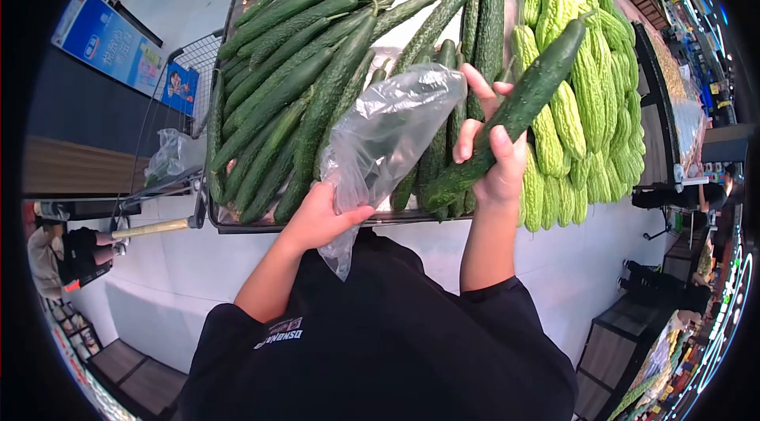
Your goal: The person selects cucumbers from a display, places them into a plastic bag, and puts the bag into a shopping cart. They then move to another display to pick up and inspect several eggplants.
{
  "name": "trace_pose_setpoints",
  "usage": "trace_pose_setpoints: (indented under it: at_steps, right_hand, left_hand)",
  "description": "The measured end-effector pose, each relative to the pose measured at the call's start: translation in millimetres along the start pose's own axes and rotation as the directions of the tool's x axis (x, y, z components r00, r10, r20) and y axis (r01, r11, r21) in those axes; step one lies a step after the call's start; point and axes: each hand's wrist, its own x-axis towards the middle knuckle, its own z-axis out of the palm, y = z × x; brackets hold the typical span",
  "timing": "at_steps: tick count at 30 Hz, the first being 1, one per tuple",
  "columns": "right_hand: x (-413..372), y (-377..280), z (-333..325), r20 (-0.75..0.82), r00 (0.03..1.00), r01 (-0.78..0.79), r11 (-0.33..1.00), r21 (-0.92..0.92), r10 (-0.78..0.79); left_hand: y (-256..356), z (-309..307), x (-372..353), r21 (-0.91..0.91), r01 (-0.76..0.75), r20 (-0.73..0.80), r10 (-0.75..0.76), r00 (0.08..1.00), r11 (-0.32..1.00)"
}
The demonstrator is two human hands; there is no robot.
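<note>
My left hand (323, 217) is closed on a clear plastic bag (388, 124), which stretches up and right from the fingers, its loose tail hanging below. In my right hand (505, 167) lies a dark green cucumber (526, 92), gripped near its lower half and slanting up to the right. Some of the right fingers show spread behind it, close to the bag's upper end. Beneath both hands, a pile of cucumbers (305, 72) covers the left part of the display stand. Pale green bitter melons (582, 80) are heaped beside them, behind the held cucumber's upper end.
A shopping cart (194, 57) stands at the left against the display, with another plastic bag (172, 153) in it. The stand's dark front edge (253, 228) runs before my body. Other people (79, 251) are at far left and far right (665, 286). More produce shelves line the right.
</note>
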Motion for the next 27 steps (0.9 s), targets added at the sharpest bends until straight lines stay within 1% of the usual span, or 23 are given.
trace_pose_setpoints:
  at_steps: [1,2,3,4,5,7,8,9,10,11,12,13,15,17,19,21,22,24,25,27]
  right_hand:
    - [0,4,9,0.026,0.999,-0.023,1.0,0.021,0.023]
    - [-2,7,18,0.012,0.999,-0.052,0.999,0.004,0.052]
    - [-10,14,20,-0.055,0.993,-0.106,0.994,-0.011,0.105]
    - [-14,16,27,-0.065,0.992,-0.116,0.992,-0.057,0.112]
    - [-17,18,37,-0.074,0.99,-0.124,0.987,-0.104,0.117]
    - [-21,19,55,-0.01,0.99,-0.138,0.984,-0.11,0.138]
    - [-24,19,63,-0.018,0.988,-0.155,0.976,-0.154,0.154]
    - [-26,19,73,-0.027,0.985,-0.174,0.965,-0.197,0.172]
    - [-27,19,86,-0.054,0.982,-0.186,0.964,-0.192,0.179]
    - [-27,18,97,-0.039,0.984,-0.181,0.961,-0.208,0.176]
    - [-27,20,107,-0.02,0.985,-0.173,0.966,-0.193,0.173]
    - [-28,22,117,0.0,0.985,-0.17,0.97,-0.176,0.173]
    - [-32,31,132,0.032,0.983,-0.169,0.967,-0.193,0.178]
    - [-34,41,148,0.169,0.975,-0.125,0.985,-0.117,0.144]
    - [-37,47,159,0.186,0.974,-0.105,0.985,-0.139,0.131]
    - [-40,48,166,0.104,0.991,-0.069,0.993,-0.096,0.079]
    - [-41,44,171,0.102,0.994,-0.043,0.996,-0.074,0.05]
    - [-39,40,175,0.085,0.996,0.028,0.999,-0.041,-0.025]
    - [-36,37,178,0.077,0.995,0.064,0.998,-0.012,-0.063]
    - [-29,31,187,-0.011,0.993,0.116,0.993,0.005,-0.116]
  left_hand:
    - [-2,-3,-4,-0.018,-0.007,0.043,0.008,0.999,1.0]
    - [-6,-6,-8,-0.022,-0.021,0.038,0.021,0.999,1.0]
    - [-11,-9,-12,0.021,-0.034,0.045,0.033,0.998,0.999]
    - [-14,-13,-16,0.063,-0.05,0.05,0.047,0.998,0.997]
    - [-14,-18,-22,0.056,-0.07,0.043,0.068,0.997,0.996]
    - [-17,-28,-36,0.031,-0.03,0.034,0.029,0.999,0.999]
    - [-21,-35,-45,0.002,0.02,0.042,-0.02,0.999,1.0]
    - [-27,-41,-53,-0.011,-0.004,0.034,0.004,0.999,1.0]
    - [-33,-49,-61,-0.047,-0.007,0.047,0.009,0.999,0.999]
    - [-39,-55,-69,-0.08,-0.007,0.06,0.012,0.998,0.997]
    - [-45,-59,-77,-0.192,-0.02,0.069,0.034,0.997,0.981]
    - [-50,-62,-83,-0.201,-0.03,0.058,0.042,0.997,0.979]
    - [-64,-67,-98,-0.319,-0.077,0.013,0.086,0.996,0.945]
    - [-73,-75,-112,-0.311,-0.077,-0.011,0.077,0.997,0.947]
    - [-89,-82,-122,-0.3,-0.077,-0.031,0.071,0.997,0.951]
    - [-106,-90,-133,-0.318,-0.109,-0.048,0.099,0.994,0.942]
    - [-114,-96,-138,-0.318,-0.112,-0.051,0.101,0.994,0.941]
    - [-117,-109,-150,-0.474,-0.024,0.055,0.057,0.997,0.88]
    - [-125,-112,-155,-0.473,-0.026,0.053,0.058,0.997,0.881]
    - [-140,-117,-162,-0.549,-0.024,0.068,0.074,0.995,0.835]
